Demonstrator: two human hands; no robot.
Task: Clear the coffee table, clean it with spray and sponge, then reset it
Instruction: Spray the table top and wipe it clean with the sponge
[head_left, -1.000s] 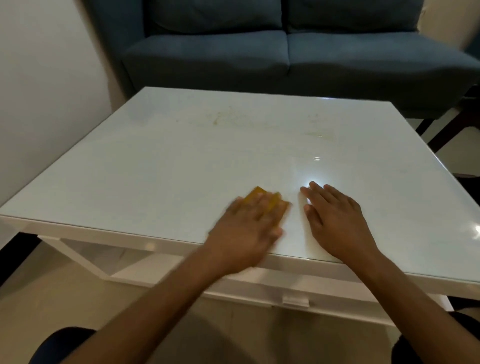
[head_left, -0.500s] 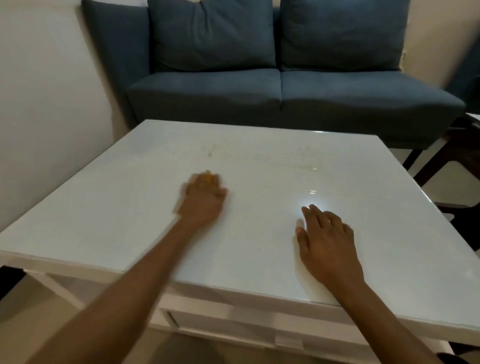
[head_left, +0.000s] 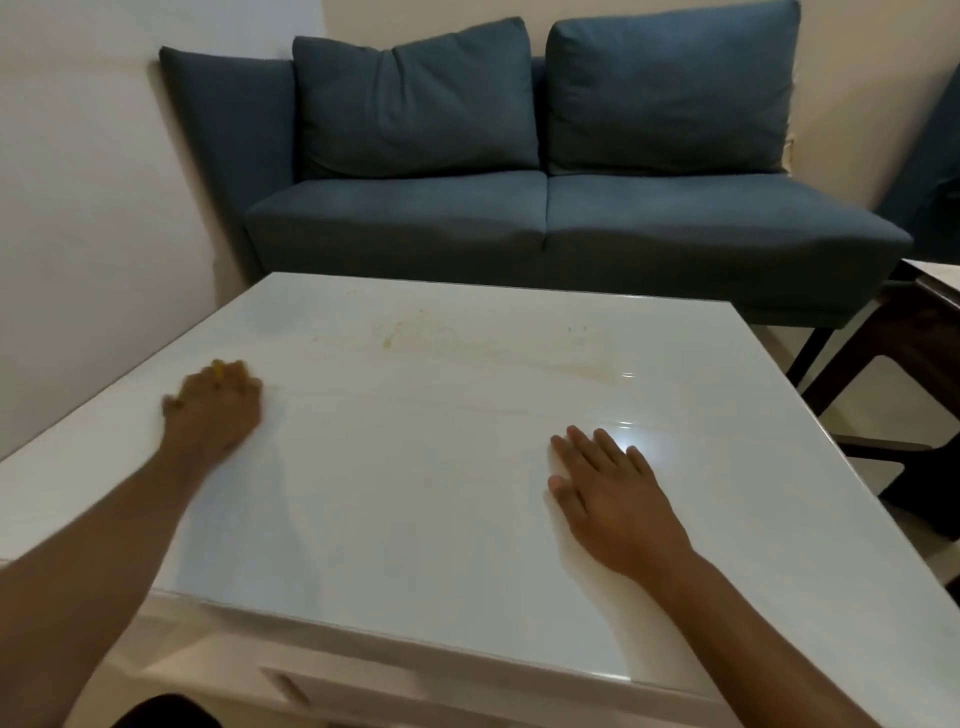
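Left: my left hand (head_left: 210, 410) pressed a yellow sponge (head_left: 224, 370) onto the desk (head_left: 415, 493) near its left edge, grip seemingly curled around it (blurred) | Right: my right hand (head_left: 613, 493) lay flat, fingers straight, grip apart | Behind: blue sofa (head_left: 519, 197) | Surface: yellowish stain (head_left: 410, 332) toward far side.

Coffee table, two hands, sofa behind.
White coffee table (head_left: 467, 519), glossy top, yellowish smears toward 12 o'clock. Left hand (head_left: 213, 410) at 9 o'clock, blurred, covering a yellow sponge (head_left: 226, 370). Right hand (head_left: 613, 493) at 3 o'clock, flat, fingers straight. Blue sofa (head_left: 519, 208) beyond.
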